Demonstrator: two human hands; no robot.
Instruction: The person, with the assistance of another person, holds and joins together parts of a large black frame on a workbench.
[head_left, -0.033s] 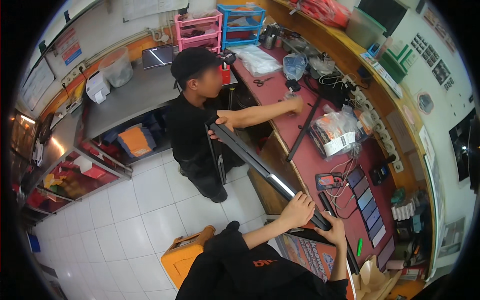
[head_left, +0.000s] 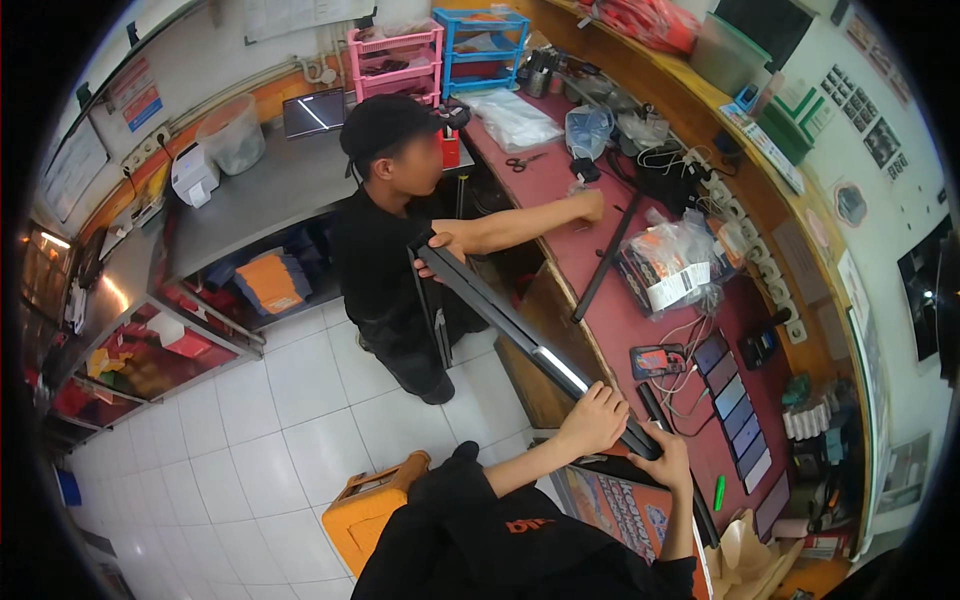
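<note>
A long black bar slants from the middle of the view down toward me, beside the table's edge. My left hand is closed over it near its lower end, just below a bright white strip on its face. Slightly farther down, my right hand grips the same bar at its end. A co-worker in black clothes and a cap holds the far end with one hand. The co-worker's other arm reaches over the red table. At that far end a second, thinner black bar hangs down.
On the red table lie a loose black bar, a plastic-wrapped package, a red-and-black handheld meter, several phones and a green marker. An orange container stands on the tiled floor at my left.
</note>
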